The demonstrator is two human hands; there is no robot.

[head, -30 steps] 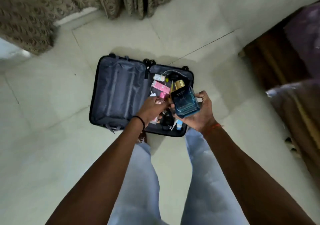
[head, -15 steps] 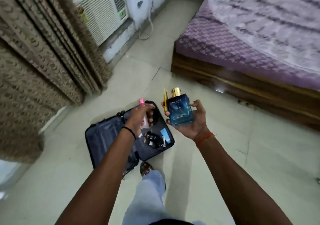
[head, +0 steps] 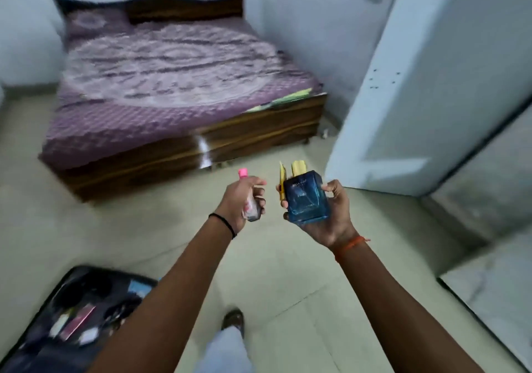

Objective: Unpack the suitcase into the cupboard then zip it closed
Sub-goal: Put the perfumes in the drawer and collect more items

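The right hand [head: 325, 214] grips a blue perfume bottle [head: 306, 200] and a thin yellow packet [head: 282, 184]; the left hand [head: 244, 197] clutches a small pink-capped bottle [head: 250, 200]. The suitcase [head: 72, 318] lies open near left, several items inside, unzipped: unpacking looks partway done.

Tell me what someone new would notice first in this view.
Centre frame, the right hand grips a blue perfume bottle and the left hand a small pink-capped bottle. Behind them stands a purple-covered bed; the open suitcase lies bottom left.
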